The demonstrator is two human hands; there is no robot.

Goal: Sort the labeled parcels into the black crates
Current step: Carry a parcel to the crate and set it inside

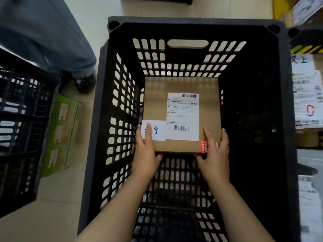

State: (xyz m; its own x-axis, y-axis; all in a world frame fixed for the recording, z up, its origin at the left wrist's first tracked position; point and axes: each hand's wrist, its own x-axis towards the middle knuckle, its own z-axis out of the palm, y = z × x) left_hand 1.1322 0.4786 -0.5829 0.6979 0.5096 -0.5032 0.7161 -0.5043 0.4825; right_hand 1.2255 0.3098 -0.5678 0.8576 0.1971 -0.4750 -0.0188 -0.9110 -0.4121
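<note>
Though plain brown, cardboard parcel (157, 95) with white barcode label (182, 116), handwritten tag (157, 131)

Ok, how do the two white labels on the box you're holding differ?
The shipping label is larger, printed, with two barcodes; the small label is handwritten. The shipping label is fully visible; the small label is partly under the left hand's fingers and sits at the box's left edge. Both are white, on the box's top.

Parcel sorting room: black crates (188, 28), labelled parcels (307, 100) stacked on tiled floor (94, 20).
</note>
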